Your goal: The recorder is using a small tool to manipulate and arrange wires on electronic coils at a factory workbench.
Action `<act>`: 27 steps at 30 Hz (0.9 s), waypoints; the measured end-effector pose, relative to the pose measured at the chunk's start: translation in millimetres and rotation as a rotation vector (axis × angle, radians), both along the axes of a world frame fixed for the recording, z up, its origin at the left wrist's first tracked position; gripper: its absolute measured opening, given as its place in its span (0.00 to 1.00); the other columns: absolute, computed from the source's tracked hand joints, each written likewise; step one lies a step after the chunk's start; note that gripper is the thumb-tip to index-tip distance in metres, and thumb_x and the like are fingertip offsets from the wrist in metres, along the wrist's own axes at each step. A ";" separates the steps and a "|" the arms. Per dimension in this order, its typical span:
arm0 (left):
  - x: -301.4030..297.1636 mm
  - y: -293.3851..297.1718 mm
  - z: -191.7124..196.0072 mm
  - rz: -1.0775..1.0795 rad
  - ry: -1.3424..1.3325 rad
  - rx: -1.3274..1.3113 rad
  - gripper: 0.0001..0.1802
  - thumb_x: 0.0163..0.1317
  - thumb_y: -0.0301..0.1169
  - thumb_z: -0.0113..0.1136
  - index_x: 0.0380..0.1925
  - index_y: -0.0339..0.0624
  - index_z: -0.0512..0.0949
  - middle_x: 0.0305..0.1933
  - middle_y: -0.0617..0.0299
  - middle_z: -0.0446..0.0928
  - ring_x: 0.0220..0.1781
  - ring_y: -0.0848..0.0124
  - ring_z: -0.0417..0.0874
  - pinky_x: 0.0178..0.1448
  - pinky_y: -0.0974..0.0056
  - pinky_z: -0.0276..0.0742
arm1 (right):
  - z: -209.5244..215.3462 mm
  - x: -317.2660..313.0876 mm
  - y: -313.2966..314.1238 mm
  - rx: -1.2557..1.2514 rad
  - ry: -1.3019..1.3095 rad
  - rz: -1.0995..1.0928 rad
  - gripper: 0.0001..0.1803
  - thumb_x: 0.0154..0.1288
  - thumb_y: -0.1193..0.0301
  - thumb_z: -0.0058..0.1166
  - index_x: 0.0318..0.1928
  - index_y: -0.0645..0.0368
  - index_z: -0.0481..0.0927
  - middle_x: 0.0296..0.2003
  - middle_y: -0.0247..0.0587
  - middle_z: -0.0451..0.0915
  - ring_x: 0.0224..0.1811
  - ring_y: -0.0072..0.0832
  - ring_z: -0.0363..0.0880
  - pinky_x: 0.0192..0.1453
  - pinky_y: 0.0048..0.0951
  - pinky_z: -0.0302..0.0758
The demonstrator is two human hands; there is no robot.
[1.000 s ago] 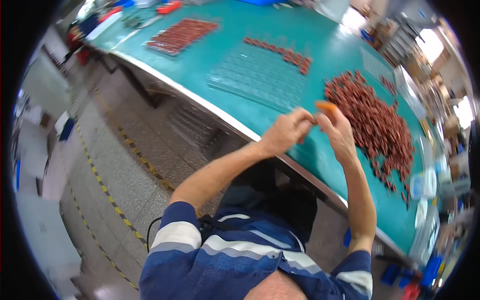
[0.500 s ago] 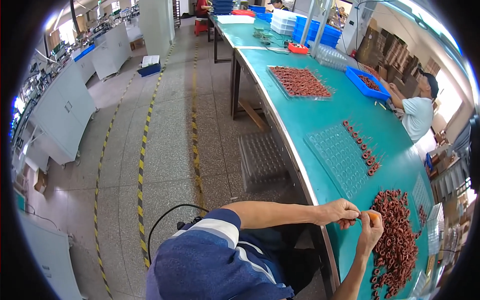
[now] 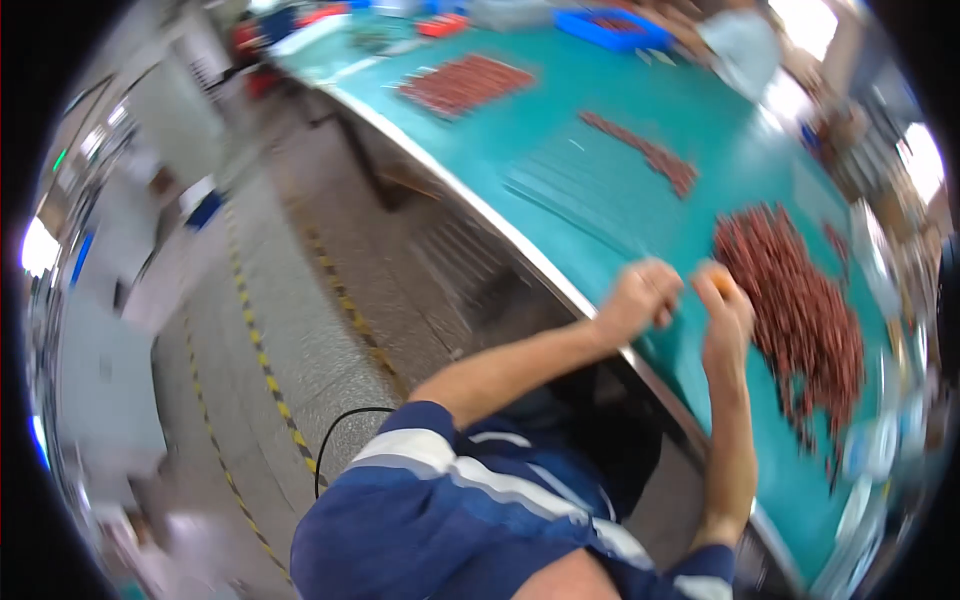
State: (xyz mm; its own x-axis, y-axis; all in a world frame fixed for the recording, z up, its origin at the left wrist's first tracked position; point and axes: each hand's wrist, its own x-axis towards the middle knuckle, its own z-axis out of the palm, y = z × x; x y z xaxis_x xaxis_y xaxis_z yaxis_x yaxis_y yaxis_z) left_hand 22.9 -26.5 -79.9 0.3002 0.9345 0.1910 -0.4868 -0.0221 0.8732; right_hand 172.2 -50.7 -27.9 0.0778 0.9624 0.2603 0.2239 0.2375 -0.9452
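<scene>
The picture is blurred by motion. My left hand (image 3: 645, 295) hovers with curled fingers over the near edge of the green table (image 3: 560, 120); the blur hides whether it holds anything. My right hand (image 3: 722, 315) is just to its right, pinching a small orange piece (image 3: 726, 284) at the fingertips. The two hands are a small gap apart. Right of my right hand spreads a large pile of reddish-brown small parts (image 3: 805, 310).
A clear tray (image 3: 590, 195) lies beyond my hands with a row of parts (image 3: 645, 152) along its far side. Farther off are a filled tray of parts (image 3: 465, 85), a blue bin (image 3: 610, 25) and another person (image 3: 745, 50). Tiled floor with striped lines (image 3: 270, 380) lies left.
The view has swung sharply with my head. My hands, joined on the orange piece before, are now slightly apart, and the piece stays with my right hand.
</scene>
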 end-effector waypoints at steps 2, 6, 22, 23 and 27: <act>-7.0 1.4 7.2 -0.027 0.047 -0.002 0.11 0.69 0.36 0.54 0.34 0.39 0.75 0.24 0.64 0.75 0.21 0.78 0.74 0.25 0.72 0.70 | -7.9 -0.8 11.7 -0.109 0.172 0.011 0.12 0.62 0.69 0.55 0.39 0.65 0.81 0.33 0.32 0.79 0.39 0.19 0.73 0.48 0.22 0.68; 3.3 10.4 11.1 -0.158 0.115 -0.018 0.08 0.69 0.31 0.52 0.36 0.36 0.73 0.25 0.64 0.74 0.21 0.79 0.73 0.24 0.72 0.69 | -17.1 13.6 7.8 0.062 0.201 0.001 0.06 0.62 0.75 0.56 0.36 0.65 0.81 0.34 0.33 0.80 0.40 0.18 0.75 0.49 0.20 0.69; -10.8 -0.7 17.6 -0.135 0.371 0.186 0.12 0.68 0.26 0.51 0.49 0.34 0.69 0.28 0.64 0.72 0.26 0.77 0.74 0.31 0.70 0.72 | -13.4 -3.3 -6.6 0.478 -0.419 -0.252 0.07 0.59 0.74 0.60 0.34 0.66 0.79 0.34 0.41 0.79 0.39 0.32 0.76 0.45 0.31 0.71; -10.6 -1.3 20.9 -0.071 0.494 0.237 0.11 0.68 0.26 0.51 0.48 0.34 0.70 0.27 0.64 0.72 0.25 0.78 0.73 0.30 0.71 0.71 | -11.9 -11.0 -11.1 0.651 -0.533 -0.246 0.07 0.57 0.74 0.60 0.31 0.66 0.77 0.35 0.45 0.77 0.41 0.38 0.74 0.45 0.35 0.71; -9.7 -9.7 22.0 -0.042 0.400 0.270 0.10 0.67 0.26 0.51 0.46 0.35 0.70 0.26 0.65 0.72 0.24 0.79 0.72 0.29 0.71 0.70 | -14.8 3.1 -5.9 0.253 -0.145 -0.219 0.07 0.60 0.74 0.60 0.30 0.66 0.79 0.36 0.38 0.78 0.36 0.27 0.75 0.44 0.29 0.71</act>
State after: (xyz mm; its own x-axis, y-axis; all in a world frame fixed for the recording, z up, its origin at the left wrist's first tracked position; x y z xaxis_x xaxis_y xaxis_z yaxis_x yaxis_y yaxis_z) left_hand 13.3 -36.3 -57.9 0.4358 0.8532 0.2867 -0.1196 -0.2609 0.9579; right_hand 175.3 -56.6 -42.7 0.2199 0.8309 0.5111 0.4224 0.3912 -0.8177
